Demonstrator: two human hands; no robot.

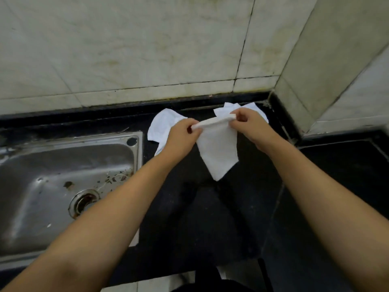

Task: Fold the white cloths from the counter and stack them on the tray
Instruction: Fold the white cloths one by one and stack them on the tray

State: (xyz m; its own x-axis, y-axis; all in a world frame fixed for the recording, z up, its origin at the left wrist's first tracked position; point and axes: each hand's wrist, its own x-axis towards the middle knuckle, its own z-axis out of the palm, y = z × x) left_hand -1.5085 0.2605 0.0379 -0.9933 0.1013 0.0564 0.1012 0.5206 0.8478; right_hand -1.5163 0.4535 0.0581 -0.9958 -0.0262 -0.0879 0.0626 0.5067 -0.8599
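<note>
Both forearms reach forward over the black counter [242, 218]. The left hand [181, 135] and right hand [248, 121] each pinch one end of the folded top edge of a white cloth [219, 152], fingers curled, holding it taut in the air so the rest hangs down to a point. Two more cloths lie behind: one [162, 125] beside the sink [63, 165], another [229, 109] near the tiled corner. No writing is legible.

Held cloth [219, 152] at frame centre is showing plain white, no pattern. Two further cloths, one [162, 127] left of centre and one [254, 110] right of centre, are showing the same white. Counter [336, 175] is reading black. Sink [63, 165], lower left, is showing grey steel with brown specks. Wall tiles [126, 49], upper frame, are appearing off-white with faint yellowish staining and dark grout lines.
</note>
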